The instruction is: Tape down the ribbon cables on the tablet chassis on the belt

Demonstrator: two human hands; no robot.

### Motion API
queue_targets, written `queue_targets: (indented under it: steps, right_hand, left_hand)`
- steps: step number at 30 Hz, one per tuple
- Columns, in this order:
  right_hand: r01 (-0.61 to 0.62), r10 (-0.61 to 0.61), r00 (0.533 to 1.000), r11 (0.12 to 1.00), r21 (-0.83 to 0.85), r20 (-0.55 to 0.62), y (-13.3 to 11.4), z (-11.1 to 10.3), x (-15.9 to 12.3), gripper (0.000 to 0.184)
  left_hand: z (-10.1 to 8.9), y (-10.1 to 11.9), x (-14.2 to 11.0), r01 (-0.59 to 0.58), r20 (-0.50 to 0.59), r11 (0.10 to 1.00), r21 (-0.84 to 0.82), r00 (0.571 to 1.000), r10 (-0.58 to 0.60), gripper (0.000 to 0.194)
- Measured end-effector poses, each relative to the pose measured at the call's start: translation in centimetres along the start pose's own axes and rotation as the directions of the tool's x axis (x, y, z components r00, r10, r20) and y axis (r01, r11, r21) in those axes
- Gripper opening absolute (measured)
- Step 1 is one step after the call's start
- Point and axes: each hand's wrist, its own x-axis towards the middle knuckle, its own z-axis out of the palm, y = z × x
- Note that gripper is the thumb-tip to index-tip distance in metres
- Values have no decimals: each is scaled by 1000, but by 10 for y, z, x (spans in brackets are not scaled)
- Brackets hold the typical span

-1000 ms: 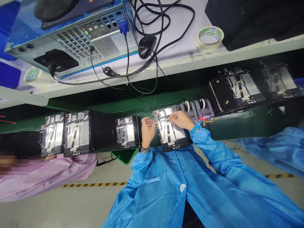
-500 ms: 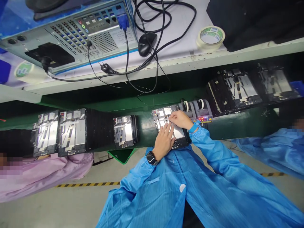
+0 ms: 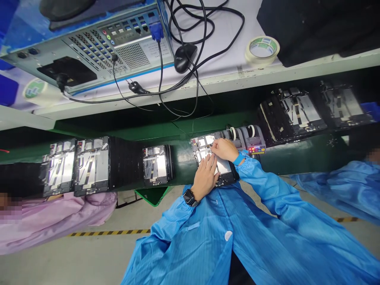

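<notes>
An opened tablet with bare inner parts and a silvery battery area lies on the green bench at my front. My left hand rests flat on it, fingers stretched toward its middle; a black watch is on that wrist. Above the tablet's upper middle, my right hand has thumb and fingertips pinched together, close to the left fingertips. Whatever the pinch holds, if anything, is too small to make out. Just beyond the right hand stand two grey tape dispensers, one with a lit red display.
More opened tablets stand in stacks to the left, and others to the right. A white shelf edge runs above the bench, bearing a computer case, a mouse, cables and a tape roll. Co-workers' sleeves show at both sides.
The view has shifted slightly. Both hands keep almost the same pose on the tablet, the left flat and the right pinched.
</notes>
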Motion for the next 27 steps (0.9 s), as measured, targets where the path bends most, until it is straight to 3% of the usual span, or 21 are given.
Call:
queue_targets:
  steps: [7,12,16,18,19,22,24,27]
  right_hand:
    - [113,-120,992,985,132,45,-17,-18,-2,16]
    - [128,-139,989,976,178,48,-30,-17,-7,13]
    - [120,-128,991,969,216,23,-33,-11,-8,13]
    - [124,-131,991,963,238,14,-33,-9,-8,14]
    - [128,-135,991,961,246,10,-34,-8,-8,14]
    - [132,-138,990,957,259,6,-38,-9,-8,16]
    - [127,-134,991,957,261,8,-43,-10,-9,17]
    - [132,-141,990,955,264,15,-49,-12,-10,18]
  left_hand:
    - [1,0,1,-3,-4,1000,-1,1000,3,64]
    - [1,-1,0,-3,-24,999,-52,1000,1,61]
    - [-3,-7,-10,-22,-178,980,-198,984,-14,46]
    - [-7,-16,-13,72,-322,952,-299,931,-172,34]
    - [-9,-22,-12,145,-381,924,-354,880,-284,31]
    - [-14,-44,-1,330,-414,814,-478,732,-540,29]
    - [-13,-56,11,402,-352,764,-504,713,-607,32]
    - [-7,-66,22,442,-269,729,-522,726,-633,30]
